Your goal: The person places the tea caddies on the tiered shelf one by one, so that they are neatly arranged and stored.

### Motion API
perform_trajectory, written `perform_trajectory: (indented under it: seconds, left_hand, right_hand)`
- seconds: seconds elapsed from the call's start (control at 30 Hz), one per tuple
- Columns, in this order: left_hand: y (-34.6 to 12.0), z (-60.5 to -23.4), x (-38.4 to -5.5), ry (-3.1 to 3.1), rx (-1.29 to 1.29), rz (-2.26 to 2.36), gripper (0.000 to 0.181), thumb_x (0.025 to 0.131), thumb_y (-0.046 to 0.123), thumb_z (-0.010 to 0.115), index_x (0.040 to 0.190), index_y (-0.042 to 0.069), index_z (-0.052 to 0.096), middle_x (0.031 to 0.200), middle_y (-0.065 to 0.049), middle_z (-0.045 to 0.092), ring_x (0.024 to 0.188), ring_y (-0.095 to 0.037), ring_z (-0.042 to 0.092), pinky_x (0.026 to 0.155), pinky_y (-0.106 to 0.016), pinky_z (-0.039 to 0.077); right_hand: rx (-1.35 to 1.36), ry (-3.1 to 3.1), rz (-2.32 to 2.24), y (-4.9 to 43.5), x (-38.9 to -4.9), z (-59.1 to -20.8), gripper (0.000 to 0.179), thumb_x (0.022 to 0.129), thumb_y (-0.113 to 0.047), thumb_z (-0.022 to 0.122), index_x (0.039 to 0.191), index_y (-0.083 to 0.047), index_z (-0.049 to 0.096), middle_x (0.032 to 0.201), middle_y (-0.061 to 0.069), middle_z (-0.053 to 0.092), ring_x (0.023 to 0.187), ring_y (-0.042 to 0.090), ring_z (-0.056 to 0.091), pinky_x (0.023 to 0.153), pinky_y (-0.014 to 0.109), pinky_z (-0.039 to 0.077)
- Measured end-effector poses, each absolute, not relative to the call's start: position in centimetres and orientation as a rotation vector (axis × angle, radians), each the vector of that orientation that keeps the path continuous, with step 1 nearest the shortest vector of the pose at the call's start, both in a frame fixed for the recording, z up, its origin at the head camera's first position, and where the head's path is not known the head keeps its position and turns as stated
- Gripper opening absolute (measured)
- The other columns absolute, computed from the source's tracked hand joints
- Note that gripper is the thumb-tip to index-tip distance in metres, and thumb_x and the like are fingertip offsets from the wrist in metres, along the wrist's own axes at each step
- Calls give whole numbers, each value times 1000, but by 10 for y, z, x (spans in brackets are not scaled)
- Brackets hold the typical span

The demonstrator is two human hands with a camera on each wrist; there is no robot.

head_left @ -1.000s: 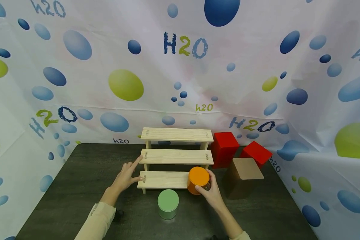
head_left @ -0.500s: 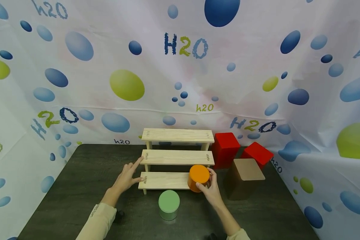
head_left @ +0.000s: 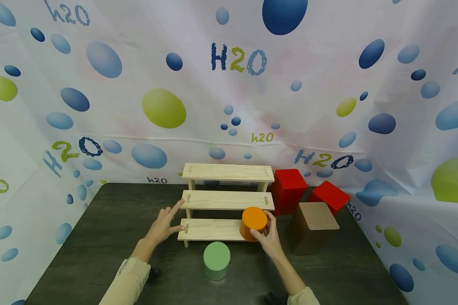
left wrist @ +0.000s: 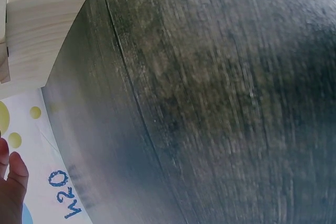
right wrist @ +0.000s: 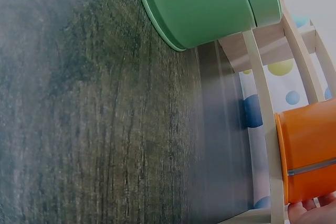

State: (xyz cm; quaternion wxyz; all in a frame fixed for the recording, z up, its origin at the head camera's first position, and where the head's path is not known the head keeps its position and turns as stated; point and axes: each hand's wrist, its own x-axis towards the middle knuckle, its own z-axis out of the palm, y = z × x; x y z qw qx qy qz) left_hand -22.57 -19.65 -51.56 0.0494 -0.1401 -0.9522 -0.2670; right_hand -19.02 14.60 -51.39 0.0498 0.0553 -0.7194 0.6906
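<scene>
At lower centre, the right hand (head_left: 269, 239) grips an orange canister (head_left: 253, 221); the outspread left hand (head_left: 161, 226) touches a wooden step shelf (head_left: 213, 230). Only the right-wrist view shows the canister's grey stripe (right wrist: 312, 167).

Stepped shelf (head_left: 227, 173): towards the back of the counter (head_left: 99, 237), 3 boards, each higher and farther from me.
Held canister (head_left: 254, 218): at the lowest board's right end, my right fingers (head_left: 256, 235) around its right side.
Front canister (head_left: 216, 254): on the counter before the shelf, left of the held one.
My left fingers (head_left: 177, 206): at the 2 lower boards' left ends.
Near box (head_left: 314, 216): right of the shelf, before 2 far boxes (head_left: 289, 186).
</scene>
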Motion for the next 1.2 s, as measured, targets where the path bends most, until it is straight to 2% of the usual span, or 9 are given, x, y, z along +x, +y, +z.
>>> perform_trajectory:
  seconds: [0.07,0.17,0.47,0.67,0.73,0.87,0.97,1.07,1.2]
  left_hand:
    - [-196,-515,-225,-2899,-426,-815,91,71,22,78,144,20,24,79,-8,40,73,-18,29,51,-28,30]
    - [-196,-514,-225,-2904,-422,-811,91,71,21,77,144,21,23,80,-9,40,73,-18,29,51,-28,30]
    - [-195,-512,-224,-2927,-408,-802,91,72,21,77,145,21,22,80,-9,41,73,-18,29,51,-28,31]
    - [-196,-511,-224,-2926,-417,-810,91,72,21,76,145,22,21,81,-9,41,73,-18,29,51,-28,31]
    - [-196,-511,-224,-2922,-420,-810,91,72,21,76,145,21,22,81,-10,41,73,-18,29,51,-28,31]
    - [-197,-511,-224,-2920,-420,-804,91,72,21,76,145,21,21,82,-10,42,74,-19,30,52,-28,31]
    - [-197,-511,-224,-2922,-417,-803,92,72,21,77,145,21,21,82,-10,42,75,-19,31,51,-29,32]
    - [-196,-511,-225,-2922,-415,-802,92,72,21,77,145,22,21,84,-10,43,75,-19,31,51,-29,32]
    - [-196,-511,-224,-2919,-412,-797,93,71,21,77,145,22,22,89,-12,46,76,-20,32,51,-29,33]
  right_hand:
    - [181,-2179,2109,146,-191,-513,68,81,3,63,135,0,21,135,20,37,108,-3,40,100,15,24]
    - [219,-2140,2131,145,-191,-513,68,81,5,62,135,2,21,134,23,36,107,-4,41,95,9,25]
    - [234,-2123,2183,148,-191,-510,68,82,7,61,136,4,20,135,25,34,107,-5,42,94,8,27]
    - [258,-2123,2176,153,-193,-512,71,81,5,62,138,4,19,139,25,29,114,-2,39,95,6,25]
    - [259,-2135,2151,154,-192,-510,72,82,4,63,139,4,19,140,25,28,120,6,37,97,8,25]
    - [249,-2156,2119,158,-188,-508,75,81,3,63,141,3,17,141,26,26,127,25,32,106,28,23]
    - [245,-2166,2111,160,-184,-507,79,81,3,64,142,3,13,141,26,26,128,28,31,106,43,19]
    - [234,-2174,2116,163,-180,-507,81,81,4,64,143,3,11,141,27,25,128,27,30,105,44,18]
    - [237,-2183,2126,166,-173,-507,83,81,6,63,143,3,8,141,28,23,130,35,26,104,40,18]
